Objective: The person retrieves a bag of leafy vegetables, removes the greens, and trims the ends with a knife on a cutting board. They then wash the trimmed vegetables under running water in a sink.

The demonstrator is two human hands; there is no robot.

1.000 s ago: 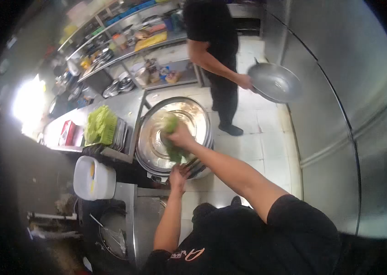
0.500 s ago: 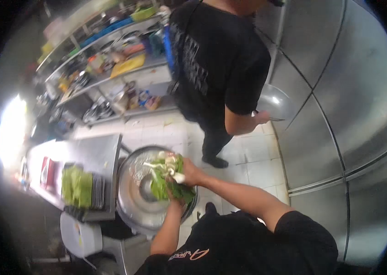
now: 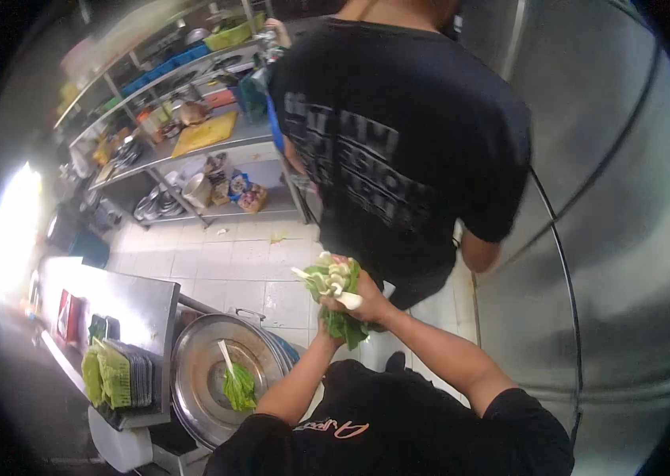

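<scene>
A bunch of leafy greens with white stems [image 3: 330,279], like bok choy, is gripped between my two hands, stem ends towards the far left. My right hand [image 3: 371,301] is closed around its right side. Lower down, my left hand [image 3: 330,332] is closed on the leafy part, its fingers partly hidden by the leaves. Left of the hands stands a wide round steel pan [image 3: 192,349]. One loose leaf with a white stem [image 3: 240,387] lies in it.
A co-worker in a black T-shirt [image 3: 398,127] stands close ahead, back turned. At left, a steel table [image 3: 145,297] bears a green basket [image 3: 105,374] and stacked dark trays. Shelving [image 3: 264,139] with kitchenware stands behind; steel panels [image 3: 628,278] line the right.
My hands have carried the bunch right, away from above the pan, exposing the loose leaf inside. The co-worker appears larger and nearer, and the bowl in that person's hand is out of sight.
</scene>
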